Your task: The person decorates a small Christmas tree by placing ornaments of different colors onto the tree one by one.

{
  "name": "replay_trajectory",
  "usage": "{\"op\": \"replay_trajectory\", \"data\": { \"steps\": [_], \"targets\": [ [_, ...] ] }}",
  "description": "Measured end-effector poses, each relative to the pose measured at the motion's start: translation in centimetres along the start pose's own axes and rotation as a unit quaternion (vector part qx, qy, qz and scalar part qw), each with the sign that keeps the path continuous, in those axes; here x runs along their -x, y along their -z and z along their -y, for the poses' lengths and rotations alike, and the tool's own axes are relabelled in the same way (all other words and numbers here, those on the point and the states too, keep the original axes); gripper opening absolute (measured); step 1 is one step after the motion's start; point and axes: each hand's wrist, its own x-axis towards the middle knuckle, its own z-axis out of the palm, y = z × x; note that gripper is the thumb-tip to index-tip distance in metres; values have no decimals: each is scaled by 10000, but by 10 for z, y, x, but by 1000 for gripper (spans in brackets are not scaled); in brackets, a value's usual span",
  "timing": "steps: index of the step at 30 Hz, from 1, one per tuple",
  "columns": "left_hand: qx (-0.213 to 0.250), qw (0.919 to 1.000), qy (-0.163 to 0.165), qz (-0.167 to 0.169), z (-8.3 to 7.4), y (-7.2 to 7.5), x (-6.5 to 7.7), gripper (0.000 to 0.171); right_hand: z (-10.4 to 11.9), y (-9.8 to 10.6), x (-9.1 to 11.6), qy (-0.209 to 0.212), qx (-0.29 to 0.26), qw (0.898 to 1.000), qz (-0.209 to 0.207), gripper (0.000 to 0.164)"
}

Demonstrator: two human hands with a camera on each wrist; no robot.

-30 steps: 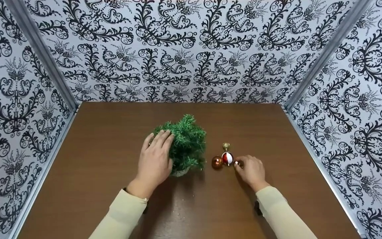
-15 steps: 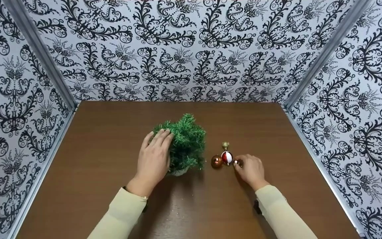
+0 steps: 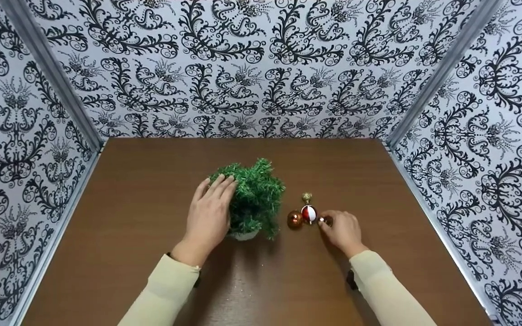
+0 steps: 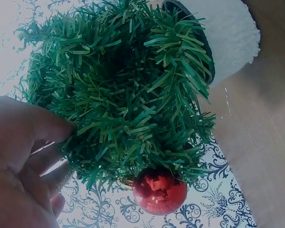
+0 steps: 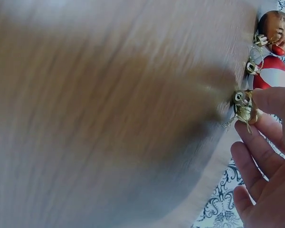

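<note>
A small artificial Christmas tree (image 3: 256,194) stands left of the table's middle on a white fuzzy base (image 4: 232,38). My left hand (image 3: 209,213) holds its left side, thumb on the green branches and fingers reaching round behind them. From the foliage hangs a shiny red bauble (image 4: 160,191), seen in the left wrist view. Right of the tree, my right hand (image 3: 343,230) pinches a small shiny bauble (image 3: 326,220) between thumb and index finger, low at the tabletop. Its gold cap and string loop (image 5: 242,109) show in the right wrist view; the fingers partly cover its body.
Just left of my right hand lie a red-and-white bauble (image 3: 309,213), a copper bauble (image 3: 294,219) and a small gold ornament (image 3: 306,197). The brown table (image 3: 152,181) is enclosed by patterned walls (image 3: 229,68). Tiny bright specks dot the tabletop near the front.
The tree has turned slightly under my left hand, and its top has shifted a little to the right. My right hand keeps its pinch on the small bauble, almost unmoved.
</note>
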Motion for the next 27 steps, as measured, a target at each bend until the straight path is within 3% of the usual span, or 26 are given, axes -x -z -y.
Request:
{"op": "replay_trajectory", "data": {
  "steps": [8,18,27],
  "targets": [
    [59,9999,-126,-8,-1,-1,3,56,-1,3,5,-81,-60,9999,43,23],
    [-91,9993,-232,272,-4,1,5,65,2,11,12,-75,-74,9999,-88,26],
    [-126,9987,-153,468,-2,2,9,71,28,33,13,100,-102,9987,-482,25]
  ]
}}
